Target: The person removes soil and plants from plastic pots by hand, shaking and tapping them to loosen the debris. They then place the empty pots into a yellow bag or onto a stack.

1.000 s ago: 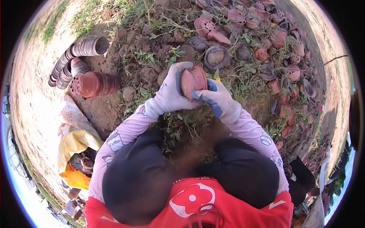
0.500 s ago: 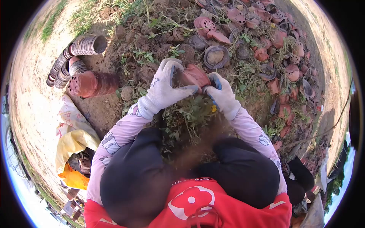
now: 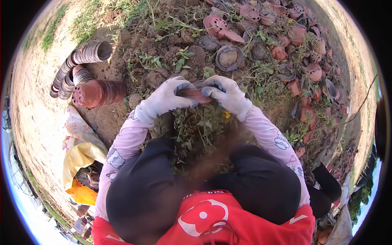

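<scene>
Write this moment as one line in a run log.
left hand: gripping reddish pot | right hand: gripping same pot | stacked pots: on ground, left side | scattered pots: among weeds

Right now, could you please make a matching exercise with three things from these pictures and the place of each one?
1. Thin reddish-brown pot
2. Round dark grey pot with soil inside
3. White-and-yellow sack

A. On the ground, beside the pink left sleeve
B. Between the gloved left hand and right hand
C. On weedy ground, ahead of the hands

Right pairs: 1-B, 2-C, 3-A
</scene>
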The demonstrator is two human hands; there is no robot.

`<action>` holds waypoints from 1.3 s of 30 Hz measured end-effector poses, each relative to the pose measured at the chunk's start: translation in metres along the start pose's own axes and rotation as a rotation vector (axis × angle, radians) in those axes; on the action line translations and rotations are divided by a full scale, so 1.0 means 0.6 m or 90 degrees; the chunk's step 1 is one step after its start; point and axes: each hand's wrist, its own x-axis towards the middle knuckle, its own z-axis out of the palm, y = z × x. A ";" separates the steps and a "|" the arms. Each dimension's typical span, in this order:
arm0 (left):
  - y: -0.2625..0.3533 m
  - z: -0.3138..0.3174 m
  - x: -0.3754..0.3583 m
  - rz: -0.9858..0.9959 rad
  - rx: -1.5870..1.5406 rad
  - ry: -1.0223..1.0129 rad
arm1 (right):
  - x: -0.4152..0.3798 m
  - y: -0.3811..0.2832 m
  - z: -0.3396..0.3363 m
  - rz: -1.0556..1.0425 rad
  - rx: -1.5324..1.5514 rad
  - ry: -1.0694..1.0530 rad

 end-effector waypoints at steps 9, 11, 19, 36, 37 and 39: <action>-0.051 0.016 -0.001 -0.033 -0.209 0.109 | 0.016 -0.003 0.019 0.090 0.325 0.103; -0.046 0.007 -0.004 -0.105 -0.615 0.134 | 0.026 0.009 -0.001 0.110 0.482 0.157; 0.005 0.039 0.010 0.082 -0.804 0.129 | 0.007 0.007 -0.012 0.116 0.628 -0.033; 0.008 0.067 -0.005 0.174 0.004 0.225 | -0.067 0.135 -0.183 -0.022 1.154 0.155; 0.007 0.068 -0.008 0.163 -0.023 0.223 | -0.081 0.166 -0.201 0.037 1.121 0.300; 0.005 0.068 -0.013 0.157 -0.023 0.222 | -0.135 0.259 -0.242 0.018 1.107 0.333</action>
